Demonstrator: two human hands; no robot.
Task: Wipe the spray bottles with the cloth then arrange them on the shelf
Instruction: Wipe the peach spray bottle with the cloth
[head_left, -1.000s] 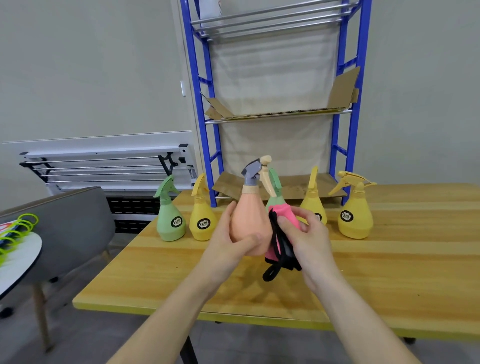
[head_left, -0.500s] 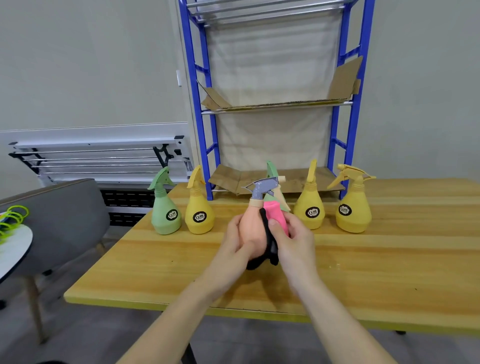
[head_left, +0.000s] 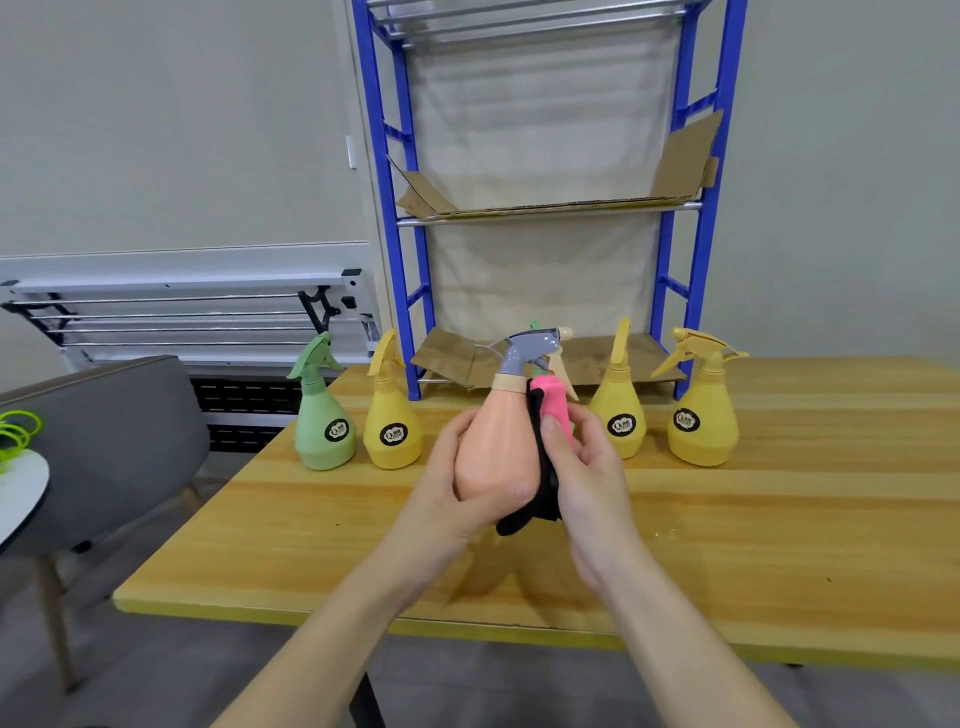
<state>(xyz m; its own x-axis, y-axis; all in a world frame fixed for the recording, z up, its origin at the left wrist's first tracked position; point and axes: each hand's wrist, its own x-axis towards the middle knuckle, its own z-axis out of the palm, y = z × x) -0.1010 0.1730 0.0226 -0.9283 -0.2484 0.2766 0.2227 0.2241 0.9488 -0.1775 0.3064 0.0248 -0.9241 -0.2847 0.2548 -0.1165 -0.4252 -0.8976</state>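
1. While the left hand (head_left: 457, 488) grips the lower body of a peach plastic spray bottle with a grey trigger head (head_left: 501, 441), fingers and thumb curled round it, the bottle is held above the yellow wooden desk (head_left: 311, 519), roughly upright and leaning a little to the left.
2. Right hand (head_left: 587, 467) holds a pink and black cloth (head_left: 548, 426) and presses it against the bottle's right side; a black end of the cloth hangs below the bottle's base.
3. Four more plastic spray bottles stand on the desk behind the hands: a pale green one (head_left: 323, 415) far left, a yellow one (head_left: 390, 415) just beside it, another yellow one (head_left: 619, 410) right of the hands, and a fourth yellow one (head_left: 702, 410) at the right end.
4. Part of a green trigger head (head_left: 536, 326) shows behind the held bottle; its body is hidden.
5. Blue metal shelf rack (head_left: 693, 249) stands at the desk's far edge, its tiers lined with flattened brown cardboard (head_left: 550, 207).
6. Grey chair (head_left: 104, 415) sits left of the desk.
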